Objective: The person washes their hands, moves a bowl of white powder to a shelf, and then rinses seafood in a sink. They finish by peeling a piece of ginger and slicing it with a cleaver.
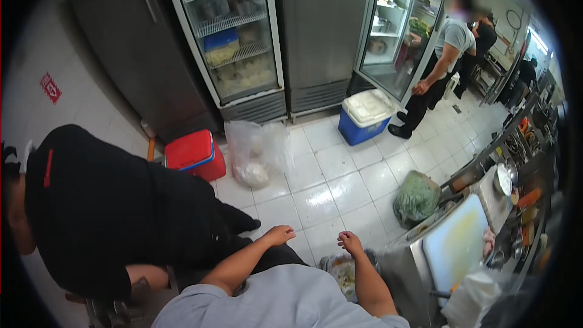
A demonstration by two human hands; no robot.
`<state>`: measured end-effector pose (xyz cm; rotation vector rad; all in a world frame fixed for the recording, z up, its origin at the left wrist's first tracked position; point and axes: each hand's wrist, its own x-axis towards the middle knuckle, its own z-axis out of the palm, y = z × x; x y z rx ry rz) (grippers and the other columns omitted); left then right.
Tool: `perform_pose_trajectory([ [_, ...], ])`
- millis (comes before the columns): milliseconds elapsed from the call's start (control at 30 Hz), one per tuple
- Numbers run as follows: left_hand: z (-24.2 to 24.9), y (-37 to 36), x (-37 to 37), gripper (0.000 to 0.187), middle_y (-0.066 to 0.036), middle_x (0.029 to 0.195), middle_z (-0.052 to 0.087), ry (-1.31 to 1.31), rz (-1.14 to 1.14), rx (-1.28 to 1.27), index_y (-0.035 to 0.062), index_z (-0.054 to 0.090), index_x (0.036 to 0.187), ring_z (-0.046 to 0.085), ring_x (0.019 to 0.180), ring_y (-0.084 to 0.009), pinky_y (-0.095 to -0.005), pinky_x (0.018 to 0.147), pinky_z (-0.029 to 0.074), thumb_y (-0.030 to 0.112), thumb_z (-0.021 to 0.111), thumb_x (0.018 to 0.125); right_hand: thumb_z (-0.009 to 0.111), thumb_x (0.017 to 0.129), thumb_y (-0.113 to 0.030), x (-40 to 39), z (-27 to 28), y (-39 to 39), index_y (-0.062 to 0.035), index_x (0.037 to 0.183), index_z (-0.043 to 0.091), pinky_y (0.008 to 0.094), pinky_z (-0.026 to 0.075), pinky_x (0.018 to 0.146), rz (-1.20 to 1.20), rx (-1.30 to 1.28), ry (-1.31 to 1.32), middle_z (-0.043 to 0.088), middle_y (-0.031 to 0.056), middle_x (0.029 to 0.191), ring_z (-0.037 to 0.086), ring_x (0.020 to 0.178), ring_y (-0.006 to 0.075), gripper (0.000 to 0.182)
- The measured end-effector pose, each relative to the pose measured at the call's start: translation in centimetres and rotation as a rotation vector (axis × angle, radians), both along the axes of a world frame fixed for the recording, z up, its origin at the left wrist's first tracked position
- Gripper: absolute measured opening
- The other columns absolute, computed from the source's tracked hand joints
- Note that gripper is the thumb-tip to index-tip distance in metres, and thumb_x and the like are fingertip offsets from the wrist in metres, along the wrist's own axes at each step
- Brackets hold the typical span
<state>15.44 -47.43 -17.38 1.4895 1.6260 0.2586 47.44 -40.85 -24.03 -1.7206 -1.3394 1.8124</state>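
Both my hands hang in front of my body above the tiled floor. My left hand [280, 235] is loosely bent, its fingers not pressed together, and nothing shows in it. It is near the dark trouser leg of a person in black. Level with it, my right hand [349, 242] has its fingers slightly curled and apart, holding nothing visible. Below that hand stands a bin with a plastic liner [346, 276] and scraps inside, partly covered by my forearm. To the right of it, a white cutting board [455, 243] with a yellowish stain lies on a counter.
A person in black [109, 206] bends close on my left. Ahead are a red cooler [194, 153], a clear plastic bag [255, 155], a blue cooler [367, 116] and a green bundle [417, 198]. Fridges line the wall; another person [446, 54] stands by an open fridge door.
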Motion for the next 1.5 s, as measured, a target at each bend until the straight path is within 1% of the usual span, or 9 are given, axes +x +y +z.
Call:
perform_pose_trajectory([
  [200,-13.0,6.4,-11.6,0.050,-0.015,0.106,0.062,0.296,-0.100,-0.298,0.0098,0.064,0.104,0.058,0.100,-0.0317,-0.0389,0.086,0.045,0.050,0.050,0.079,0.052,0.086,-0.022,2.3,-5.5,2.5,-0.0011,0.099,0.056,0.0271,0.046,0.050,-0.188,-0.010,0.017,0.063,0.0083,0.078,0.060,0.062,0.0156,0.026],
  [267,-13.2,8.3,-14.7,0.054,-0.018,0.108,0.061,0.363,-0.166,-0.399,0.0061,0.063,0.106,0.057,0.101,-0.0335,-0.0384,0.088,0.044,0.050,0.051,0.078,0.055,0.081,-0.022,9.9,-19.3,-1.5,-0.0023,0.087,0.060,0.0320,0.046,0.046,-0.064,0.109,-0.283,0.058,0.0075,0.063,0.057,0.052,0.0200,0.021],
  [367,-14.0,11.6,-18.1,0.051,-0.020,0.103,0.062,0.205,0.204,-0.514,0.0028,0.062,0.105,0.061,0.093,-0.0330,-0.0386,0.083,0.047,0.046,0.054,0.079,0.056,0.079,-0.022,14.1,-22.4,-7.3,-0.0013,0.086,0.061,0.0426,0.049,0.055,-0.314,-0.249,-0.281,0.063,0.0122,0.076,0.061,0.062,0.0242,0.022],
  [500,-16.1,17.3,-21.7,0.044,-0.015,0.076,0.064,0.090,0.298,-0.575,0.0019,0.064,0.082,0.061,0.061,-0.0280,-0.0394,0.054,0.049,0.045,0.053,0.079,0.052,0.082,-0.020,11.5,-10.9,-7.1,-0.0021,0.087,0.062,0.0412,0.051,0.060,0.090,-0.268,-0.556,0.064,0.0136,0.083,0.063,0.073,0.0247,0.021],
  [600,-16.5,26.6,-23.2,0.037,-0.009,0.064,0.060,0.160,0.123,-0.587,0.0035,0.061,0.078,0.059,0.053,-0.0224,-0.0376,0.046,0.046,0.039,0.055,0.078,0.044,0.088,-0.021,6.5,-7.3,-5.5,-0.0048,0.085,0.062,0.0363,0.050,0.055,-0.599,-0.265,-0.249,0.062,0.0102,0.071,0.060,0.059,0.0209,0.024],
  [667,-15.3,32.1,-21.5,0.028,-0.006,0.066,0.058,0.037,0.152,-0.516,0.0054,0.061,0.085,0.057,0.053,-0.0175,-0.0330,0.042,0.042,0.033,0.057,0.078,0.049,0.088,-0.025,3.1,-3.3,-1.7,-0.0058,0.080,0.059,0.0313,0.046,0.050,-0.661,-0.046,-0.389,0.060,0.0072,0.067,0.057,0.058,0.0153,0.023],
  [767,-12.5,41.3,-16.9,0.037,-0.008,0.102,0.059,0.054,0.022,-0.638,0.0080,0.053,0.110,0.059,0.086,-0.0204,-0.0396,0.068,0.045,0.034,0.053,0.084,0.054,0.086,-0.028,-0.9,2.4,4.0,-0.0055,0.093,0.060,0.0275,0.046,0.055,-0.844,-0.033,-0.221,0.062,0.0035,0.076,0.059,0.065,0.0134,0.024],
  [1200,-7.3,54.6,13.9,0.035,-0.004,0.098,0.060,-0.057,-0.290,-0.469,0.0099,0.053,0.111,0.060,0.084,-0.0165,-0.0332,0.062,0.044,0.033,0.053,0.085,0.052,0.088,-0.030,7.0,2.1,13.0,-0.0085,0.104,0.058,0.0250,0.047,0.063,-1.226,-0.045,0.159,0.063,0.0045,0.095,0.060,0.075,0.0126,0.027],
  [1500,-6.7,60.4,22.5,0.036,-0.007,0.103,0.058,0.131,-0.392,-0.465,0.0088,0.052,0.111,0.058,0.088,-0.0197,-0.0389,0.068,0.046,0.034,0.052,0.086,0.050,0.090,-0.033,20.0,11.3,26.4,-0.0101,0.104,0.058,0.0251,0.046,0.070,-1.063,0.220,0.433,0.062,0.0014,0.095,0.059,0.081,0.0107,0.028],
])
